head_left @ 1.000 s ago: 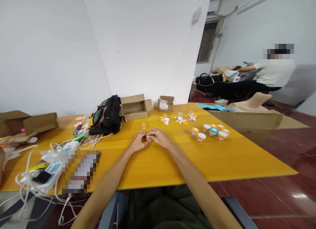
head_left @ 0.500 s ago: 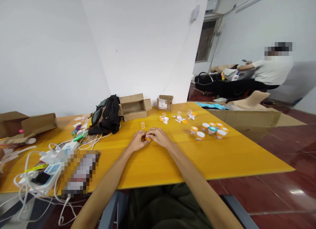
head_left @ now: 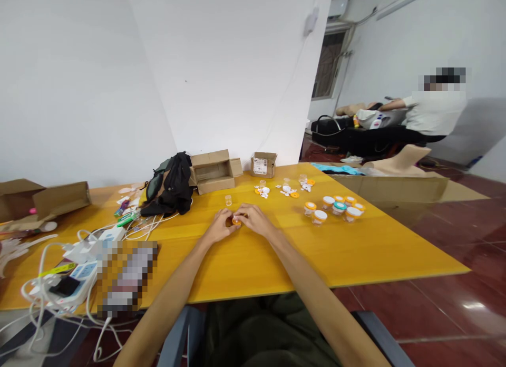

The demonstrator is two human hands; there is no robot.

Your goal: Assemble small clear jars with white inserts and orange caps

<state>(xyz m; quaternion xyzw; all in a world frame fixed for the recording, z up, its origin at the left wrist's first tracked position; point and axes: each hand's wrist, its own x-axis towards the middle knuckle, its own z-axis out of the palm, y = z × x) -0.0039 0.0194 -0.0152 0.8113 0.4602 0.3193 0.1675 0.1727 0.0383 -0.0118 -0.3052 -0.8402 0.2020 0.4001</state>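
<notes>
My left hand [head_left: 220, 224] and my right hand [head_left: 255, 218] meet over the middle of the yellow table [head_left: 356, 251]. Both pinch a small jar with an orange lid [head_left: 236, 220] between their fingertips. A small clear cup [head_left: 228, 200] stands just beyond the hands. To the right sits a cluster of several small jars with orange, white and teal lids [head_left: 334, 207]. Loose orange and white lids and parts [head_left: 282, 190] lie farther back.
A black bag [head_left: 171, 185], an open cardboard box [head_left: 213, 171] and a smaller box [head_left: 263, 164] stand at the back. Power strips and white cables [head_left: 71, 272] crowd the left. Cardboard boxes [head_left: 43, 198] lie far left. Another person [head_left: 430, 116] sits far right.
The view has shifted slightly; my hands stay together on the small jar with only slight finger motion.
</notes>
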